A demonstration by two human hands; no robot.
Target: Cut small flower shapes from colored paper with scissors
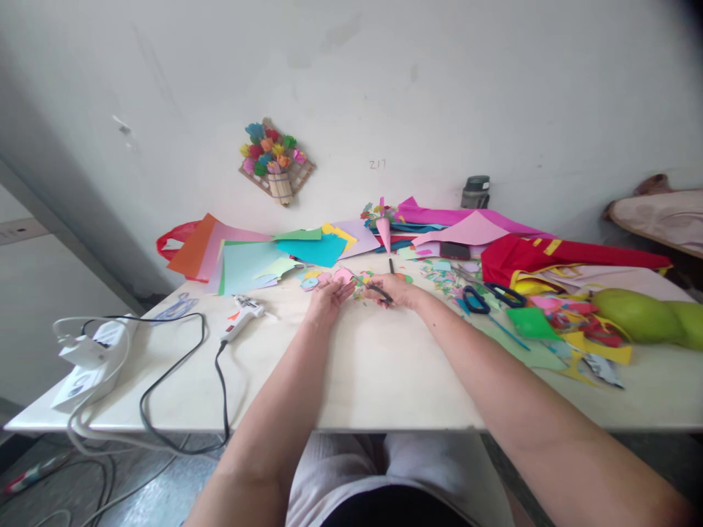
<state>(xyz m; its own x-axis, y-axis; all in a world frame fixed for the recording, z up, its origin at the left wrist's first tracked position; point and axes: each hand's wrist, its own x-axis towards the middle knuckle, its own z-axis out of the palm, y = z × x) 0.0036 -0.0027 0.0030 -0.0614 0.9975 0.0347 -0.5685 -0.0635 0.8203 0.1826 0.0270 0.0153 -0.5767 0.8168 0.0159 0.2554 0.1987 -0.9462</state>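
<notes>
Near the middle of the white table, my left hand [329,296] holds a small pink paper piece [343,276] between its fingers. My right hand [394,291] is closed around the dark handles of a pair of scissors [381,294]. The scissors' blades point left, toward the pink paper. Small coloured paper cuttings [313,278] lie just beyond both hands. A black marker or stick [391,266] stands out behind my right hand.
A white glue gun [242,320] with a black cord lies left, near a power strip [99,359]. Coloured sheets [253,260] line the back. Blue-handled scissors [477,300], a red cloth [527,256], paper scraps and a green fruit [626,311] are at the right.
</notes>
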